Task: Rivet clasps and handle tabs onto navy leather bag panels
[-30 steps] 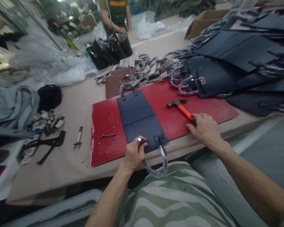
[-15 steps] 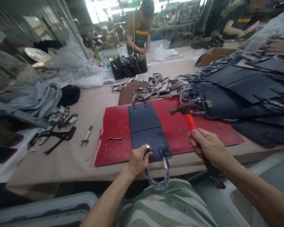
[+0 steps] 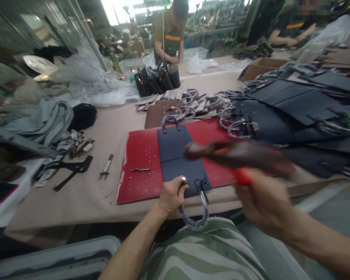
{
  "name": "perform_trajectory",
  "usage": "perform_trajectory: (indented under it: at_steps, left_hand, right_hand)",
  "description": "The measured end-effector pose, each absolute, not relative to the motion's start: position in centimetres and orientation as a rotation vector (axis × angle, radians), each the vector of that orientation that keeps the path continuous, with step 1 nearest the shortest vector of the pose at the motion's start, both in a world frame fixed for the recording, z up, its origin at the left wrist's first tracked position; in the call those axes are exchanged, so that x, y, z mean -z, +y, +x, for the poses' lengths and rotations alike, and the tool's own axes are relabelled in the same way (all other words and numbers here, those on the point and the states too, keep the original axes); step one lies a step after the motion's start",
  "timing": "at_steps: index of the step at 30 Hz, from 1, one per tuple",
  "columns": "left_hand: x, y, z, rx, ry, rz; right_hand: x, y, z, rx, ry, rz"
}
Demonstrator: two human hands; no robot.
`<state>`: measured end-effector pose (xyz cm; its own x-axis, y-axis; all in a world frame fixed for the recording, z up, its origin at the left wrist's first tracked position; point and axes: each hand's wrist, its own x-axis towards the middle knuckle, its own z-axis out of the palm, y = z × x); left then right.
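A navy bag panel [image 3: 176, 144] lies on a red board [image 3: 142, 147], its near handle [image 3: 196, 224] wrapped in clear film and hanging over the table edge. My left hand [image 3: 172, 196] is closed around a short metal punch [image 3: 183, 179], whose silvery end stands up above my fingers beside the near handle's left tab. The punch's lower end is hidden by my hand. My right hand [image 3: 265, 200] grips a claw hammer [image 3: 218, 151] by its orange and black handle. The hammer is raised over the board's right part, with its head smeared by motion.
A thin metal tool [image 3: 140, 170] and several tiny studs lie on the board's left part. Navy bag panels [image 3: 306, 97] are piled at right. Behind the board sit a brown panel [image 3: 156, 113] and wrapped handles. Black bags [image 3: 157, 81] stand farther back, near a co-worker [image 3: 169, 37].
The hammer has swung, its head now lower and farther left, with my right hand also lower. My left hand and the bag panel have stayed in place.
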<state>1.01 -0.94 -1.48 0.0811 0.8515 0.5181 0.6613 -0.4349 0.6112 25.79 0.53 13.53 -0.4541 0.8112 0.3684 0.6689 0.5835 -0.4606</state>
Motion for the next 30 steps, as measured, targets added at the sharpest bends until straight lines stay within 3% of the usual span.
perform_trajectory:
  at_steps: [3,10,14,17,19,25,30]
  left_hand:
    - [1.5,-0.9,1.0,-1.262,1.550,2.128]
    - [1.2,-0.9,0.7,-1.247,1.492,2.082]
    - [1.1,-0.9,0.4,-1.250,1.448,2.035]
    - [1.0,-1.0,0.3,-1.253,1.442,1.988]
    - [0.7,-1.1,0.3,-1.252,1.450,1.947]
    - [-0.2,-1.0,0.0,-1.244,1.476,1.711]
    - [-0.6,-0.7,-0.3,-1.265,1.452,1.587]
  right_hand:
    - [-12.9,0.7,25.8,-0.416,-2.533,-1.124]
    - [-9.0,7.2,28.8,-0.716,-2.274,-1.550]
    - [-5.3,9.1,29.5,-0.313,-2.295,-1.841]
    - [-4.2,7.3,28.5,-0.112,-2.224,-1.657]
    - [-3.6,5.1,27.1,-0.349,-2.080,-1.585]
    - [-0.6,-0.9,22.2,-1.644,-1.142,-1.535]
    - [0.3,-1.9,20.0,-1.860,-0.415,-1.249]
